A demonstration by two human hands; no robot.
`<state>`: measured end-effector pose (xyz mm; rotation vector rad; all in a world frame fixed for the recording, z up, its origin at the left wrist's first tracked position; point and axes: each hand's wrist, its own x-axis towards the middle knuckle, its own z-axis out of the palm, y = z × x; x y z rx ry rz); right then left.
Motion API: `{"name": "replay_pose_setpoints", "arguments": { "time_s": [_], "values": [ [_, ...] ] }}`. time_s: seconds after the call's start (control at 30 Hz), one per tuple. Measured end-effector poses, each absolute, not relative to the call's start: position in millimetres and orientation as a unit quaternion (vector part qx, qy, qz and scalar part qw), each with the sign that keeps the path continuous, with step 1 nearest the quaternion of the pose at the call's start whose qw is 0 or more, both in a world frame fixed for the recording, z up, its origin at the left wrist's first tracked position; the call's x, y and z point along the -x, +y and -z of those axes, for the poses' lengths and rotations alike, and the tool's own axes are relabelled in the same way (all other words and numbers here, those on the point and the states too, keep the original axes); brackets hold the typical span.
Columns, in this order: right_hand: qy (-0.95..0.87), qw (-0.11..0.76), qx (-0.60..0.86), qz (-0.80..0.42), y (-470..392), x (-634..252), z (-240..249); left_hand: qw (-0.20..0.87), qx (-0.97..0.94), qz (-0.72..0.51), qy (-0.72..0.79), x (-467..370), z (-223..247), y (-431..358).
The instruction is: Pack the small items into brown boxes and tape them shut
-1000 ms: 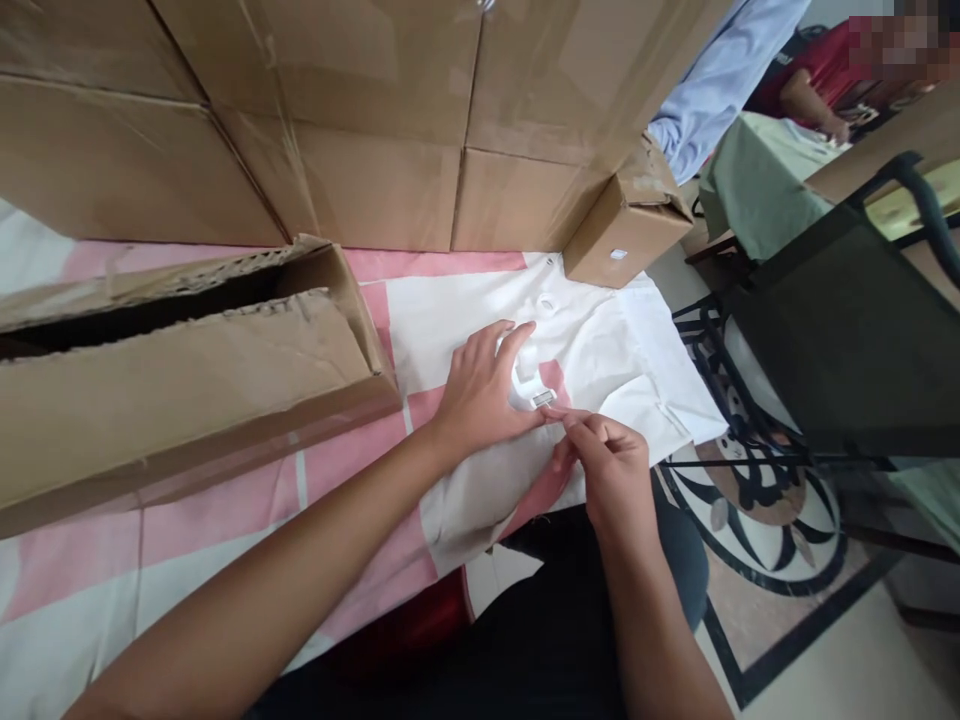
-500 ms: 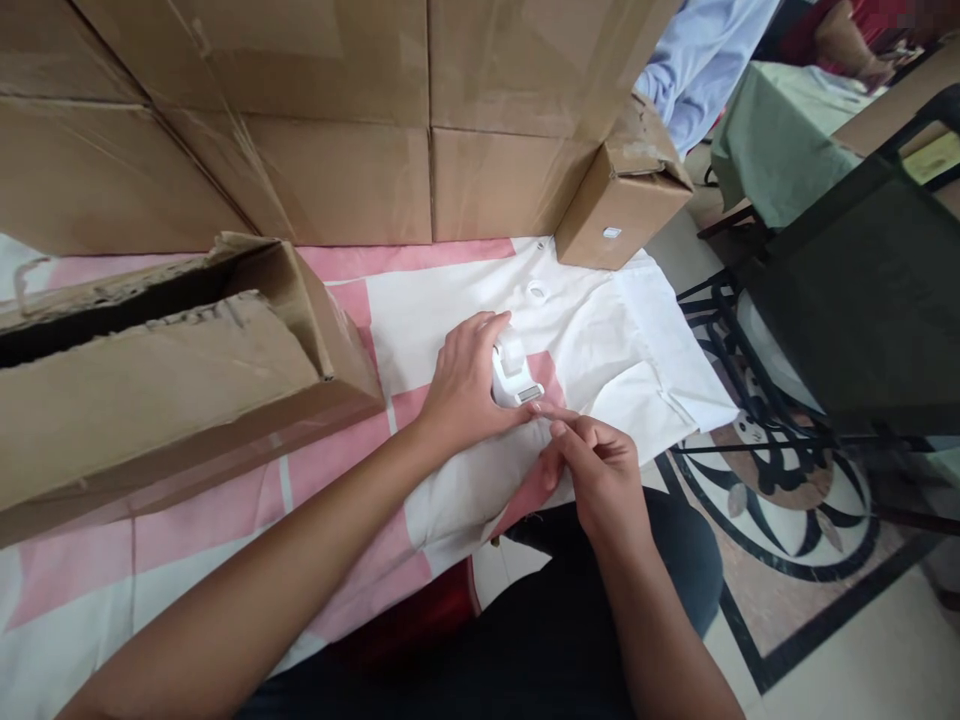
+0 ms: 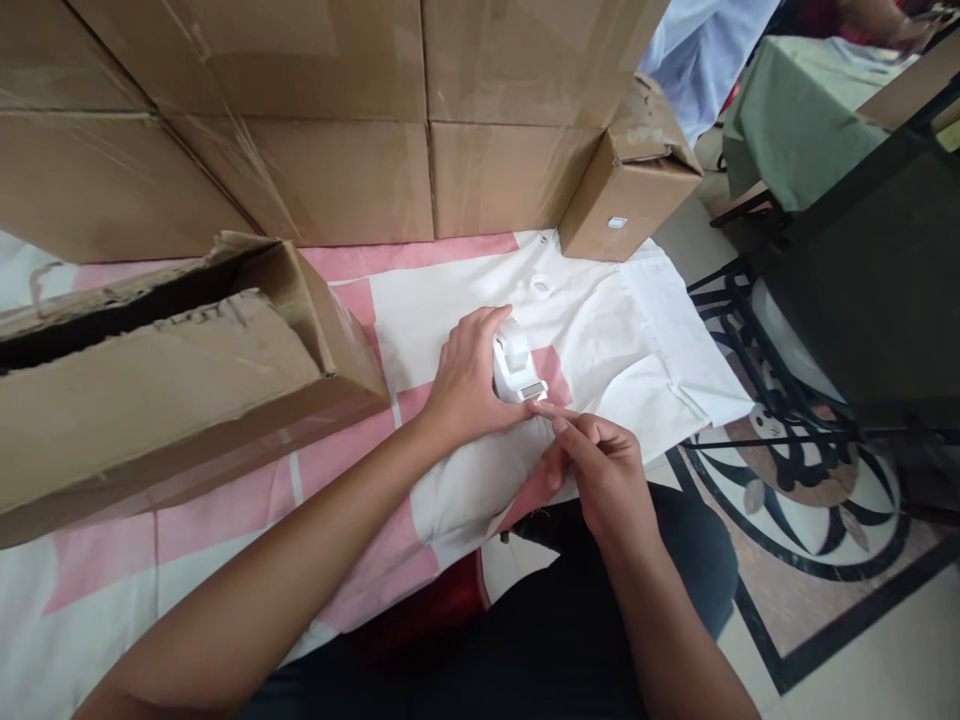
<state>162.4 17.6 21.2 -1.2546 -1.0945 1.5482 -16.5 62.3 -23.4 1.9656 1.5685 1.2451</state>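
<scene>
A white tape dispenser [image 3: 517, 372] with a roll of clear tape stands on the pink and white cloth, its cutting edge turned toward me. My left hand [image 3: 471, 372] is wrapped round its left side, the thumb along the front. At the cutting end is my right hand [image 3: 600, 455], its index finger reaching to my left thumb tip. The other right fingers are curled in, with the thumb against the index finger. Whatever may lie between them is too small to make out. Beyond the dispenser lies a small white ring [image 3: 540, 286].
Stacked cardboard boxes [image 3: 315, 180] stand along the far side. An open carton [image 3: 150, 400] lies at left, and a smaller box [image 3: 626, 195] stands at the far right corner. A dark chair [image 3: 847, 290] is on the right. Another person's arm [image 3: 885, 22] shows at upper right.
The view has shifted slightly. Both hands keep nearly the same place at the dispenser, with the right index finger still by the left thumb.
</scene>
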Motion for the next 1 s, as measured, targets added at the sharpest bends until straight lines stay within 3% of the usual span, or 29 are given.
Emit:
{"name": "replay_pose_setpoints", "arguments": {
  "time_s": [0.2, 0.43, 1.0],
  "values": [
    [-0.433, 0.433, 0.492, -0.619, 17, -163, -19, 0.199, -0.695, -0.431, 0.540, 21, 21, 60],
    [-0.433, 0.441, 0.493, -0.612, 12, -163, -15, 0.308, -0.700, -0.460, 0.451, 34, 19, 57],
    [-0.379, 0.471, 0.470, -0.643, 3, -154, -14, 0.294, -0.697, -0.451, 0.474, 31, 18, 58]
  ]
}}
